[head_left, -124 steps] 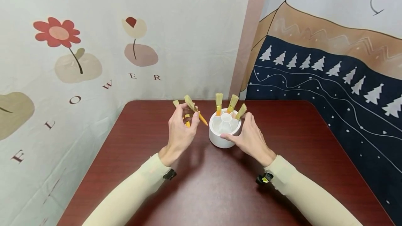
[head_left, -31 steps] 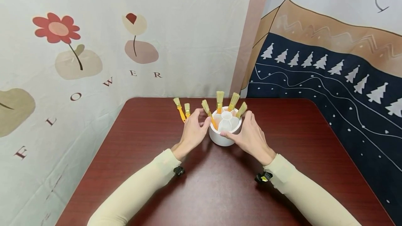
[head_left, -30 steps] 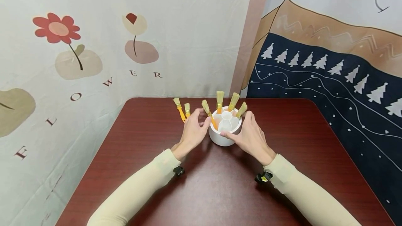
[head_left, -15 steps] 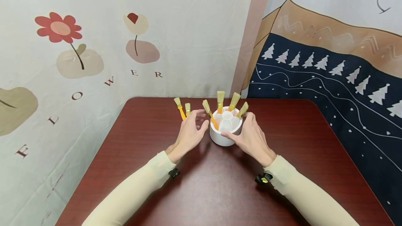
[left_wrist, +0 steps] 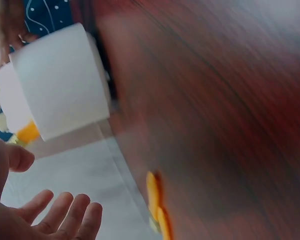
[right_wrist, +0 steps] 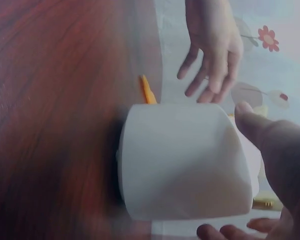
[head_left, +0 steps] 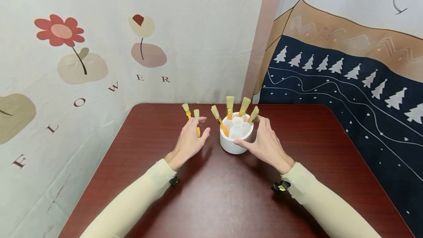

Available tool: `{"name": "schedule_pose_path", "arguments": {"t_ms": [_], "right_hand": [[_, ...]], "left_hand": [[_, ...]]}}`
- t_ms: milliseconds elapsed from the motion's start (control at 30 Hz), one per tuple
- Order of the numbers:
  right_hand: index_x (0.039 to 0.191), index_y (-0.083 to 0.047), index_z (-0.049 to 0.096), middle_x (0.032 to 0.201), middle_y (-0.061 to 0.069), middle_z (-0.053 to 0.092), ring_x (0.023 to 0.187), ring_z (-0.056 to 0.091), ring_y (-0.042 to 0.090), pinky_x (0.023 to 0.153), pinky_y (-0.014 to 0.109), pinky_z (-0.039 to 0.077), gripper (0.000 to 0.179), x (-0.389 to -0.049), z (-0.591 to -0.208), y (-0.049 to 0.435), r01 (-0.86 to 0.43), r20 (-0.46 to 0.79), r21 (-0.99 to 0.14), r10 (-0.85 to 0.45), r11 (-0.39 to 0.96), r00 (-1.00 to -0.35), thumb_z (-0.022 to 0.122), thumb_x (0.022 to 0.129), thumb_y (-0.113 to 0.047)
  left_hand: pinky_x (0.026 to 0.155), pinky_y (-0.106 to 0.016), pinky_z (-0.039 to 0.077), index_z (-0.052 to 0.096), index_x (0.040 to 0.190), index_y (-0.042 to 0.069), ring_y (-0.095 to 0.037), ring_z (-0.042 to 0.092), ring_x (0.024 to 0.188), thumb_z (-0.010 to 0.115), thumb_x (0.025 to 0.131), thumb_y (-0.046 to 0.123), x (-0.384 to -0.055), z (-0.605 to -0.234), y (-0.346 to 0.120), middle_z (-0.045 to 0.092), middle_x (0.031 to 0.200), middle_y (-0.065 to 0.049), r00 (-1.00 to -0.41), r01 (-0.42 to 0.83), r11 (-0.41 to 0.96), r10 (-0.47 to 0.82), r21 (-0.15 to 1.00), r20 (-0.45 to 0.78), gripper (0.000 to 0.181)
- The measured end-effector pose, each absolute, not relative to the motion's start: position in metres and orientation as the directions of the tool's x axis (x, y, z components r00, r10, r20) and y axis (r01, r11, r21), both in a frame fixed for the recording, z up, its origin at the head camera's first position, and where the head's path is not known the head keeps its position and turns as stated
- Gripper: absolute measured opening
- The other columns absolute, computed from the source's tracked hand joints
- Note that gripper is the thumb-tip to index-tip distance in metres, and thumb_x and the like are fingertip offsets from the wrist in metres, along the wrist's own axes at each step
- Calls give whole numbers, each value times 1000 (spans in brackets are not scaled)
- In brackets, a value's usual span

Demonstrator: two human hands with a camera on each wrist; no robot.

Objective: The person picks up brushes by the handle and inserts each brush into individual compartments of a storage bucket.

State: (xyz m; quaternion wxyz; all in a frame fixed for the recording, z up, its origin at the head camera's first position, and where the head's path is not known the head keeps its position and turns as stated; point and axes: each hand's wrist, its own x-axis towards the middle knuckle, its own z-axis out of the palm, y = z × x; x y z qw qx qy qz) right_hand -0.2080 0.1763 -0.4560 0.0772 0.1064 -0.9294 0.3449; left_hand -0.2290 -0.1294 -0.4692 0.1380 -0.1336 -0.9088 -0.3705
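Observation:
A white round holder (head_left: 231, 147) with petal-shaped compartments stands on the table. My right hand (head_left: 267, 144) grips its right side, thumb at the front of the rim and fingers around the far side. One paintbrush (head_left: 216, 115) leans out to the left, bristles up; three more brushes (head_left: 230, 105) stand in the back and right compartments. To the left, my left hand (head_left: 190, 139) holds nothing, its fingers spread near two paintbrushes (head_left: 186, 110) lying on the table, partly covering them. In the left wrist view, their orange handles (left_wrist: 154, 192) lie below the holder (left_wrist: 65, 85).
The dark red table (head_left: 218, 201) ends at a back edge against a pale curtain (head_left: 205, 47) with printed flowers. A navy and tan cloth (head_left: 314, 72) with printed trees hangs at the right.
My left hand carried a paintbrush to the holder's left compartment and let it go, then moved left toward the brushes on the table. My right hand has stayed on the holder.

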Motion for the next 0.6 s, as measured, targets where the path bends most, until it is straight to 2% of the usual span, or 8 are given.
{"name": "schedule_pose_path", "arguments": {"t_ms": [233, 300, 533, 600], "right_hand": [[178, -3, 31, 167, 21, 49, 152, 55, 40, 127, 68, 55, 131, -219, -453, 188, -314, 227, -641, -217, 701, -949, 102, 84, -61], [178, -5, 32, 167, 20, 49, 153, 54, 39, 127, 68, 54, 131, -222, -452, 191, -320, 218, -640, -235, 698, -947, 103, 83, -61], [180, -10, 35, 170, 16, 48, 158, 51, 35, 130, 70, 50, 130, -233, -453, 196, -345, 175, -653, -310, 674, -935, 103, 82, -63], [182, -11, 34, 173, 16, 47, 161, 49, 35, 133, 71, 48, 131, -235, -454, 198, -362, 171, -659, -337, 660, -926, 103, 82, -62]], "left_hand": [[91, -46, 58, 69, 153, 6, -32, 67, 100, 78, 110, 25, -241, -477, -149, 72, 144, -20, -925, 338, 753, 156, 564, 346, 48], [90, -45, 58, 70, 153, 5, -30, 65, 97, 79, 110, 24, -245, -479, -153, 72, 143, -21, -922, 347, 761, 170, 548, 348, 48], [110, -54, 60, 71, 151, 3, -38, 69, 123, 80, 109, 22, -260, -486, -164, 72, 146, -22, -915, 372, 794, 226, 482, 334, 47], [111, -57, 60, 72, 150, 2, -41, 69, 127, 80, 109, 22, -264, -488, -167, 72, 146, -22, -913, 379, 803, 244, 460, 326, 47]]}}
